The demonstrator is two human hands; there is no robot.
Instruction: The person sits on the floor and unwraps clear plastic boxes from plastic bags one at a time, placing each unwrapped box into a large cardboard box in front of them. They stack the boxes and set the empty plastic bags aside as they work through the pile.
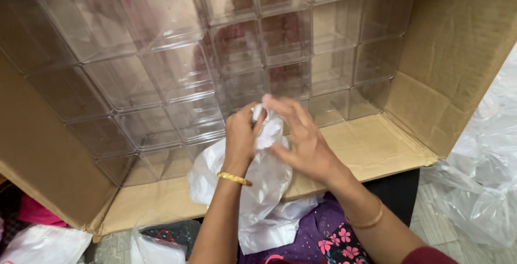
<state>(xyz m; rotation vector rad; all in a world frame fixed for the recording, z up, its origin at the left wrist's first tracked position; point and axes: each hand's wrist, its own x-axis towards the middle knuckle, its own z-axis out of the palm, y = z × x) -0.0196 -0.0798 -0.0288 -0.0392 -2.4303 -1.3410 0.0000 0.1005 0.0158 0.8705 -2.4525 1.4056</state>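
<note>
- Both hands are closed on a thin white plastic bag [262, 188]: its gathered top is pinched by the left hand [240, 135], and the right hand [302, 135] is wrapped against the same bunched top.
- Below the hands, the bag is seen hanging over the front flap of a cardboard box [458, 43].
- Behind, the box is filled with stacked clear plastic containers [177, 70].

A crumpled, translucent white plastic bag [264, 180] hangs upright, its top bunched, draping over the cardboard box's front flap.
</note>
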